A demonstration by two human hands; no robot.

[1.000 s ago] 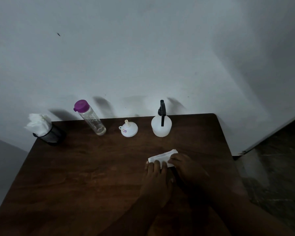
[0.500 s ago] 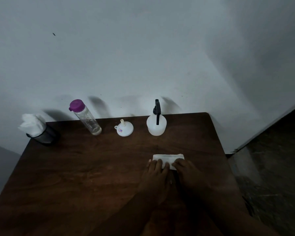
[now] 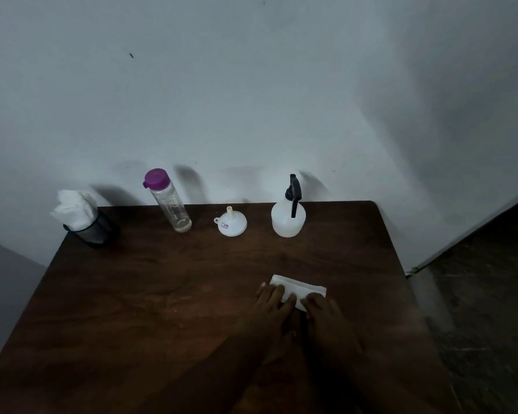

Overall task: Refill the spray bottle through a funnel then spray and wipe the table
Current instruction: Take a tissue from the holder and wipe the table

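Note:
A folded white tissue [image 3: 304, 287] lies flat on the dark wooden table [image 3: 162, 294], right of centre. My left hand [image 3: 274, 309] and my right hand [image 3: 326, 316] rest side by side with flat fingers pressing on its near edge. At the back stand a white spray bottle [image 3: 288, 218] with a black trigger head, a white funnel [image 3: 231, 225] turned upside down, and a clear water bottle [image 3: 171, 204] with a purple cap.
A dark holder [image 3: 95, 231] stuffed with white tissues stands at the table's back left corner. A pale wall runs right behind the table. The table's right edge drops to a dark floor [image 3: 491, 309].
The tissue has gone from tilted with a raised corner to lying flat. Both hands stay pressed on it, and the view has shifted a little.

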